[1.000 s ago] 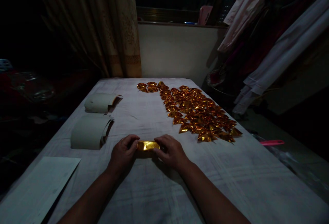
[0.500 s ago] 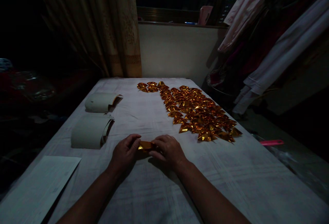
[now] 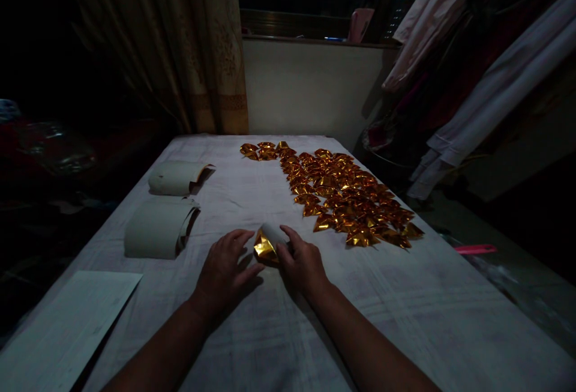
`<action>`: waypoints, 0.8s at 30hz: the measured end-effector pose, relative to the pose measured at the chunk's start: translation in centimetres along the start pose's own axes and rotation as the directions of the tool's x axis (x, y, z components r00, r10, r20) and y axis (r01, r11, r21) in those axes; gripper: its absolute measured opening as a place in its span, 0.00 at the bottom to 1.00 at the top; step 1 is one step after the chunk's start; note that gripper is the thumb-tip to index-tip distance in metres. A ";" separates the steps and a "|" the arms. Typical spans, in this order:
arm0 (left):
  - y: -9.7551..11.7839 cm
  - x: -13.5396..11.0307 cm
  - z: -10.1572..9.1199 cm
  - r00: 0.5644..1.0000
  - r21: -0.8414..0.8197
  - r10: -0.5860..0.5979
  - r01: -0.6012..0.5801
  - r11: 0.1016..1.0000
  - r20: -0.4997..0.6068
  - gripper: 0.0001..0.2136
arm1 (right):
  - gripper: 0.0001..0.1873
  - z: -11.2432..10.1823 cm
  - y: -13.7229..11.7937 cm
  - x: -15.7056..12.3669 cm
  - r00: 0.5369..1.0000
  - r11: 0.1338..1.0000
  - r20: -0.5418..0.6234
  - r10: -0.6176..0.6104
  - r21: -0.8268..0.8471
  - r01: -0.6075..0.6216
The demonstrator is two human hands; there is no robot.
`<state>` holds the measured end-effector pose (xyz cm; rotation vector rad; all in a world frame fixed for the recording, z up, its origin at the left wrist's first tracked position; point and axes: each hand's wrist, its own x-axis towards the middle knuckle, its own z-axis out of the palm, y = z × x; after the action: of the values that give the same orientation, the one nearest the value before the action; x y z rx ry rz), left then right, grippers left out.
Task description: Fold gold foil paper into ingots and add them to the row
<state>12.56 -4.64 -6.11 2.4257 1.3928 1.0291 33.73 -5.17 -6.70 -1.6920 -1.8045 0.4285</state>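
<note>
A partly folded sheet of gold foil paper is just above the cloth, its shiny face and pale backing both showing. My right hand pinches its right side between thumb and fingers. My left hand is at the left of the paper, thumb and fingers spread apart, and seems not to grip it. Beyond my right hand lie many folded gold foil pieces, pointed at the ends and laid close together.
Two curved stacks of pale paper lie at the left, behind a flat pale sheet. All rest on a checked cloth over the table. A curtain hangs behind; clothes hang at the right.
The gold paper has turned from a flat narrow strip between both hands to a tilted shape showing its pale back. My left hand's fingers have opened away from it.
</note>
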 end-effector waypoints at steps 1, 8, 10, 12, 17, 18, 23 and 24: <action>0.4 -0.1 0.0 0.997 0.035 0.078 -0.078 0.996 0.003 0.22 | 0.23 0.0 -0.1 0.0 1.000 1.000 -0.003 -0.002 -0.018 0.001; 1.9 0.3 0.0 0.973 0.083 0.208 -0.217 0.973 0.105 0.11 | 0.12 -0.1 -0.8 -0.2 0.998 1.000 0.063 -0.021 0.011 0.021; 1.8 0.5 0.0 0.976 0.082 0.192 -0.201 0.976 0.103 0.09 | 0.10 -0.4 -0.8 -0.2 0.994 0.997 0.096 -0.062 0.041 0.058; 1.6 0.5 0.0 0.971 0.077 0.205 -0.215 0.974 0.123 0.09 | 0.09 -1.0 -0.8 -0.2 0.984 0.990 0.144 -0.110 0.099 0.096; 1.3 0.5 -0.1 0.955 0.073 0.227 -0.245 0.967 0.193 0.09 | 0.21 -2.1 -0.2 -0.4 0.937 0.951 0.273 -0.218 0.274 0.142; 1.3 0.5 -0.1 0.955 0.066 0.226 -0.242 0.968 0.192 0.09 | 0.22 -2.2 -0.1 -0.4 0.927 0.943 0.285 -0.245 0.294 0.159; 1.1 0.4 -0.1 0.965 0.022 0.205 -0.211 0.977 0.163 0.10 | 0.13 -1.7 0.5 -0.1 0.899 0.919 0.218 -0.380 0.198 0.340; 1.0 0.4 -0.1 0.968 0.020 0.199 -0.204 0.979 0.156 0.10 | 0.11 -1.6 0.6 -0.1 0.890 0.913 0.210 -0.405 0.150 0.380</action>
<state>13.30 -4.91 -5.37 2.6530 1.1446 0.8404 35.22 -5.43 -5.90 -1.1984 -2.1948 0.5527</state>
